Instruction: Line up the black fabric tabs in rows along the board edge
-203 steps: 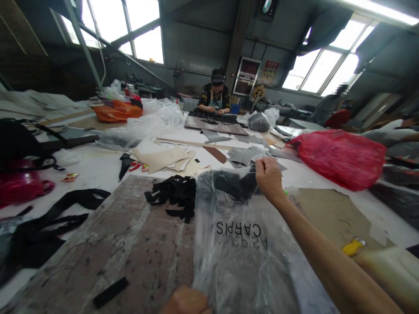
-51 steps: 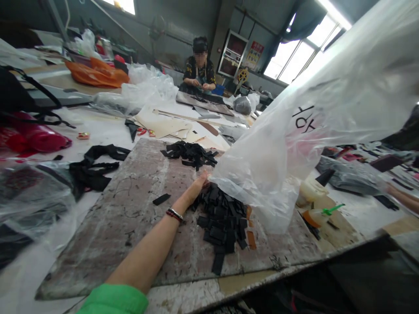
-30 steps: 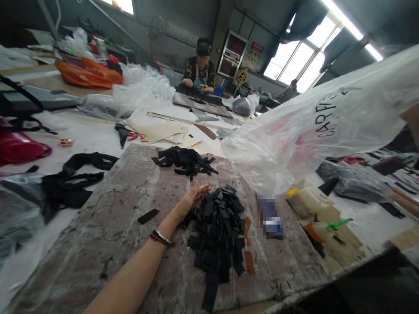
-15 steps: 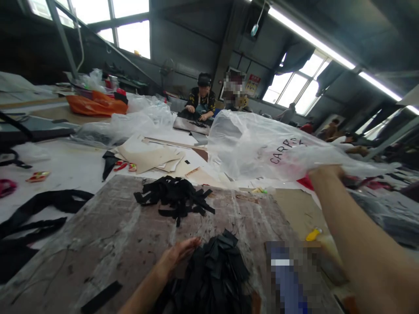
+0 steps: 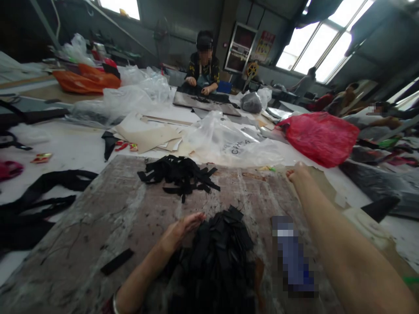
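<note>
My left hand (image 5: 183,226) lies open on a stained work board (image 5: 98,226), fingers stretched against the left side of a heap of small black cut pieces (image 5: 219,248). My right hand (image 5: 296,172) reaches out over the board's far right corner, back toward me and fingers curled; I cannot see what is in them. Just beyond it a clear plastic bag with black lettering (image 5: 229,141) lies crumpled on the table. A second, looser pile of black strips (image 5: 180,174) sits at the board's far side.
A blurred blue object (image 5: 291,257) lies right of the heap and a single black strip (image 5: 117,261) at the left. Black straps (image 5: 39,200), card sheets (image 5: 147,135), a red bag (image 5: 321,137) and clear bags (image 5: 131,98) surround the board. A person (image 5: 204,65) works at the far end.
The clear bag was held up in my right hand; it now lies on the table beyond the board. My right hand has dropped to the board's far corner. My left hand stays against the heap.
</note>
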Tool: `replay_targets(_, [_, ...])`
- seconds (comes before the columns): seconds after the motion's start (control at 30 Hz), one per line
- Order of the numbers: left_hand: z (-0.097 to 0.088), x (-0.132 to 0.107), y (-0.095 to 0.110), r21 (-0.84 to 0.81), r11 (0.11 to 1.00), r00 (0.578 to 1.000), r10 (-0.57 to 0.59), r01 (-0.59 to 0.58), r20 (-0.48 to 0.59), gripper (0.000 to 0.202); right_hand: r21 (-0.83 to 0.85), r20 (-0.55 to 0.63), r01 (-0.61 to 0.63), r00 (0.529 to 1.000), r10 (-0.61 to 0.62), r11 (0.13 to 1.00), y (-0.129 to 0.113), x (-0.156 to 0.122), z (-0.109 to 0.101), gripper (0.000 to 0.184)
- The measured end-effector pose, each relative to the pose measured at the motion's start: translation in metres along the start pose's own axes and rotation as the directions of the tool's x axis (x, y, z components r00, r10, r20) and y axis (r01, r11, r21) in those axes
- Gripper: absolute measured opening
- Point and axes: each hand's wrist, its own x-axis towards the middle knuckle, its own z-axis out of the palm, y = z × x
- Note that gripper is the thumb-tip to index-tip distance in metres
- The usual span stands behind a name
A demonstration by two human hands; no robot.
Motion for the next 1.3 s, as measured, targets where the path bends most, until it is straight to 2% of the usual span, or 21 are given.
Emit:
replay_targets(0.1, [0.007, 0.000, 0.005, 0.040, 0.999, 0.997, -0.006, 0.009, -0.071, 0.072, -0.154, 0.040, 0.059, 0.998, -0.053, 0.986, 0.013, -0.025, -0.015, 0.027])
replay_targets(0.17, [0.013, -0.002, 0.009, 0.072, 0.997, 0.993, -0.001, 0.010, -0.114, 0.076, -0.225, 0.172, 0.127, 0.981, -0.089, 0.966, 0.029, -0.053, -0.026, 0.021])
replay_targets(0.2, [0.016, -0.002, 0.010, 0.089, 0.996, 0.992, 0.007, 0.005, -0.123, 0.077, -0.272, 0.282, 0.218, 0.949, -0.139, 0.937, 0.038, -0.069, -0.032, 0.018])
replay_targets(0.23, [0.018, -0.003, 0.011, 0.105, 0.994, 0.991, 0.017, -0.003, -0.130, 0.077, -0.316, 0.416, 0.358, 0.884, -0.211, 0.879, 0.049, -0.087, -0.037, 0.016])
replay_targets(0.27, [0.020, -0.004, 0.012, 0.117, 0.993, 0.991, 0.025, -0.010, -0.131, 0.077, -0.338, 0.564, 0.529, 0.776, -0.283, 0.778, 0.059, -0.105, -0.041, 0.016])
replay_targets(0.3, [0.021, -0.005, 0.013, 0.126, 0.992, 0.991, 0.032, -0.015, -0.129, 0.077, -0.327, 0.703, 0.708, 0.625, -0.339, 0.625, 0.070, -0.123, -0.045, 0.019])
replay_targets(0.33, [0.022, -0.005, 0.014, 0.134, 0.991, 0.990, 0.040, -0.022, -0.132, 0.078, -0.289, 0.802, 0.832, 0.481, -0.355, 0.474, 0.080, -0.139, -0.047, 0.024])
replay_targets(0.37, [0.021, -0.006, 0.015, 0.150, 0.988, 0.989, 0.056, -0.036, -0.138, 0.079, -0.253, 0.858, 0.898, 0.380, -0.344, 0.361, 0.089, -0.152, -0.048, 0.029])
replay_targets(0.4, [0.020, -0.007, 0.017, 0.202, 0.978, 0.986, 0.082, -0.052, -0.145, 0.080, -0.233, 0.883, 0.925, 0.330, -0.334, 0.299, 0.097, -0.163, -0.049, 0.032])
replay_targets(0.43, [0.019, -0.007, 0.019, 0.288, 0.955, 0.981, 0.117, -0.068, -0.157, 0.081, -0.224, 0.889, 0.936, 0.311, -0.336, 0.273, 0.103, -0.171, -0.051, 0.035])
replay_targets(0.53, [0.013, -0.006, 0.030, 0.600, 0.797, 0.961, 0.217, -0.072, -0.173, 0.075, -0.223, 0.870, 0.944, 0.306, -0.387, 0.244, 0.115, -0.177, -0.066, 0.040])
replay_targets(0.57, [0.011, -0.004, 0.034, 0.676, 0.735, 0.958, 0.233, -0.061, -0.167, 0.070, -0.239, 0.860, 0.947, 0.308, -0.406, 0.213, 0.118, -0.174, -0.077, 0.040])
replay_targets(0.63, [0.009, 0.004, 0.040, 0.765, 0.642, 0.961, 0.241, -0.051, -0.137, 0.057, -0.339, 0.826, 0.936, 0.343, -0.448, 0.091, 0.127, -0.165, -0.104, 0.041])
replay_targets(0.7, [0.008, 0.019, 0.043, 0.837, 0.544, 0.967, 0.239, -0.058, -0.089, 0.045, -0.523, 0.752, 0.852, 0.449, -0.483, -0.022, 0.139, -0.157, -0.135, 0.043])
replay_targets(0.77, [0.008, 0.038, 0.043, 0.887, 0.457, 0.971, 0.233, -0.065, -0.049, 0.039, -0.699, 0.651, 0.711, 0.591, -0.477, -0.072, 0.151, -0.153, -0.163, 0.052])
replay_targets(0.83, [0.008, 0.058, 0.042, 0.923, 0.382, 0.974, 0.224, -0.056, -0.033, 0.040, -0.815, 0.540, 0.577, 0.722, -0.432, -0.054, 0.161, -0.155, -0.181, 0.065])
replay_targets(0.9, [0.009, 0.075, 0.040, 0.948, 0.317, 0.976, 0.217, -0.036, -0.036, 0.044, -0.860, 0.475, 0.511, 0.801, -0.364, 0.001, 0.165, -0.161, -0.189, 0.075])
replay_targets(0.97, [0.011, 0.086, 0.040, 0.964, 0.263, 0.977, 0.210, -0.023, -0.034, 0.049, -0.855, 0.476, 0.517, 0.819, -0.320, 0.053, 0.166, -0.167, -0.189, 0.077])
replay_targets(1.1, [0.019, 0.084, 0.044, 0.979, 0.197, 0.981, 0.193, -0.062, 0.023, 0.057, -0.821, 0.476, 0.555, 0.794, -0.379, 0.131, 0.166, -0.169, -0.183, 0.066])
replay_targets(1.2, [0.024, 0.060, 0.050, 0.981, 0.178, 0.983, 0.177, -0.080, 0.048, 0.060, -0.787, 0.473, 0.588, 0.769, -0.429, 0.188, 0.170, -0.159, -0.182, 0.068])
replay_targets(1.3, [0.025, 0.020, 0.055, 0.985, 0.170, 0.984, 0.176, -0.030, 0.000, 0.066, -0.778, 0.456, 0.593, 0.761, -0.463, 0.208, 0.168, -0.139, -0.182, 0.073])
